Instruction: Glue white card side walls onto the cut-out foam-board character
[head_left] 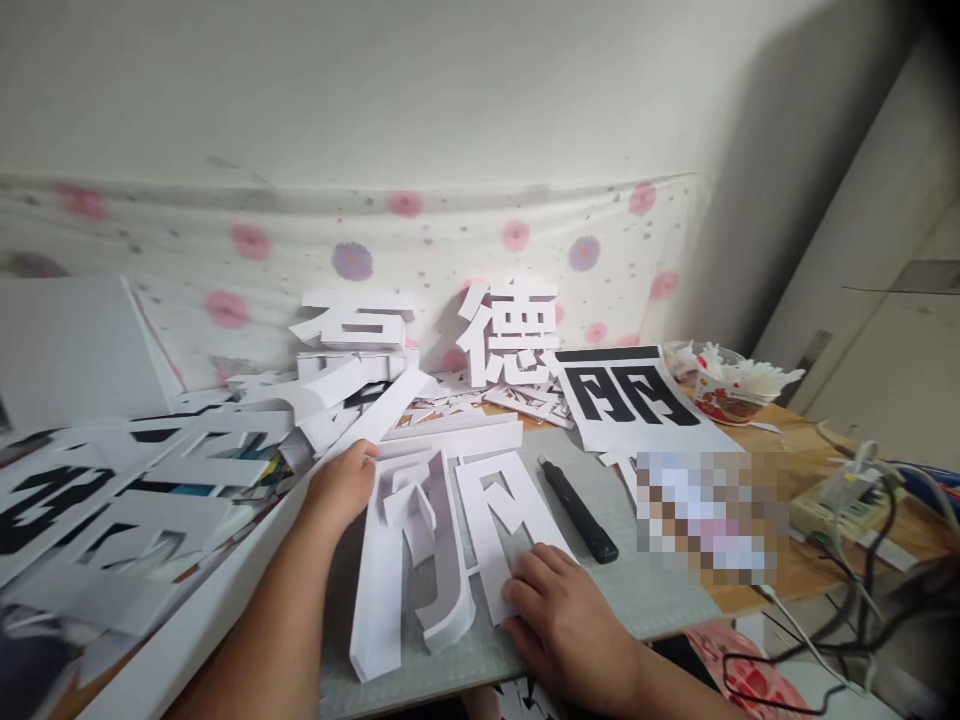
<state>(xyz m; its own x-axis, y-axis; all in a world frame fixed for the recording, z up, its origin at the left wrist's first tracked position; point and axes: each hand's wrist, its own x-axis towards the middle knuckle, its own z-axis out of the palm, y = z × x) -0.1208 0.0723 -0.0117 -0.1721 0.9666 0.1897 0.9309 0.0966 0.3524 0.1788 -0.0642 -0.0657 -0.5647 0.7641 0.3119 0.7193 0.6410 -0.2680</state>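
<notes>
On the grey cutting mat [660, 590] lies a white foam-board character piece [454, 560] with raised side walls. A small folded white strip [412, 505] stands inside it. Joined to its right is a flat white character part [487, 500], its lower end under the curled fingers of my right hand [551, 605]. My left hand [341, 490] is closed at the upper left of the walled piece, against a long white strip [225, 570]; its fingertips are partly hidden, so its hold is unclear. A black-handled tool [581, 515] rests to the right of the flat part.
Two finished white characters [514, 330] stand by the flowered wall sheet [300, 225]. A printed black character sheet [637, 400] lies behind the mat. Cut boards [217, 460] crowd the left. At right are a bowl of white scraps [739, 385], a blurred-out patch and tangled cables [862, 580].
</notes>
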